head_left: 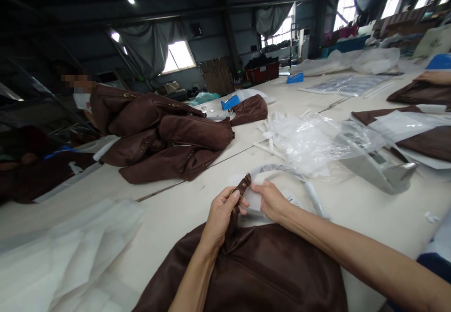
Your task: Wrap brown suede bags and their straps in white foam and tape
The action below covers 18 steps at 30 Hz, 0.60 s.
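Observation:
A brown leather bag (260, 269) lies on the table right in front of me. My left hand (225, 208) is closed around its strap end (243, 185), which has brass studs and a ring. My right hand (273, 201) is just to the right of the strap end, fingers pinched on a thin white sheet (256, 199). Behind both hands curves the bag's handle (310, 192), covered in a pale, shiny wrapping. A small printed label (291, 198) shows beside the right wrist.
Several brown bags (169, 138) are piled at the left. White wrapping sheets (81, 251) lie at the near left. Clear plastic and white rolls (306, 138) sit beyond my hands, near blue holders (230, 102). A co-worker's hand (435, 77) rests on brown leather at the right.

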Each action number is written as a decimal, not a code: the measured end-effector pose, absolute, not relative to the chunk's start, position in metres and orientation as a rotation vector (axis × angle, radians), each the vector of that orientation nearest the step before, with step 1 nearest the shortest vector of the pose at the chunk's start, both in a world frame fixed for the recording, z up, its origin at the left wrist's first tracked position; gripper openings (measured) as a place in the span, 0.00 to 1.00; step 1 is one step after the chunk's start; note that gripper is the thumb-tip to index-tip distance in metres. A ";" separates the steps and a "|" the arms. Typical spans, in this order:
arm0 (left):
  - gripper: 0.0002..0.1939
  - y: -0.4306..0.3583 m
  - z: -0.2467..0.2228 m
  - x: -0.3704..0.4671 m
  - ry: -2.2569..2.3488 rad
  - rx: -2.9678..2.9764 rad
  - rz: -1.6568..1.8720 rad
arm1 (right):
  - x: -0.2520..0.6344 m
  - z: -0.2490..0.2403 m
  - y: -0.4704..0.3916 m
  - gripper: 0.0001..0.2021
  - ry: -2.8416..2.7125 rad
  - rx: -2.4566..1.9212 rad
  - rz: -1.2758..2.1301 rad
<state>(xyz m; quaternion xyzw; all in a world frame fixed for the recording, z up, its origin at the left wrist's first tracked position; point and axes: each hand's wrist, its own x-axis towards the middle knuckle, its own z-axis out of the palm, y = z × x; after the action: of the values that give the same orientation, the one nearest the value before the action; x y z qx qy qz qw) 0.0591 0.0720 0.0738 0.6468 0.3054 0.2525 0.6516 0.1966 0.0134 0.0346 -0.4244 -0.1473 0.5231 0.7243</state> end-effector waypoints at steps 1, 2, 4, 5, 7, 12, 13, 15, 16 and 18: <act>0.20 0.072 0.073 0.059 0.707 1.454 0.568 | 0.194 0.035 0.015 0.09 -0.332 -0.878 1.166; 0.21 0.073 0.071 0.060 0.722 1.434 0.569 | 0.193 0.034 0.015 0.09 -0.334 -0.809 1.178; 0.23 0.073 0.067 0.062 0.757 1.382 0.598 | 0.194 0.031 0.012 0.10 -0.316 -0.666 1.191; 0.25 0.074 0.065 0.063 0.781 1.348 0.626 | 0.196 0.029 0.010 0.10 -0.302 -0.613 1.193; 0.29 0.075 0.061 0.065 0.839 1.275 0.709 | 0.199 0.026 0.006 0.12 -0.285 -0.588 1.195; 0.37 0.079 0.056 0.067 0.907 1.140 0.762 | 0.198 0.025 0.003 0.19 -0.278 -0.616 1.210; 0.35 0.080 0.057 0.067 0.887 1.127 0.732 | 0.197 0.024 0.002 0.20 -0.275 -0.623 1.205; 0.29 0.081 0.058 0.067 0.841 1.109 0.671 | 0.194 0.023 0.002 0.22 -0.270 -0.640 1.203; 0.27 0.082 0.058 0.067 0.823 1.102 0.652 | 0.193 0.023 0.002 0.23 -0.268 -0.645 1.211; 0.23 0.082 0.059 0.069 0.793 1.086 0.633 | 0.191 0.022 0.001 0.25 -0.268 -0.646 1.228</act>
<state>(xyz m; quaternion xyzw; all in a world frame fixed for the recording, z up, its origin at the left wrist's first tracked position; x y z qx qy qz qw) 0.0688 0.0825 0.0586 0.4944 0.3610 0.2880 0.7364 0.1907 0.0010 0.0222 -0.2969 -0.1231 0.5641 0.7606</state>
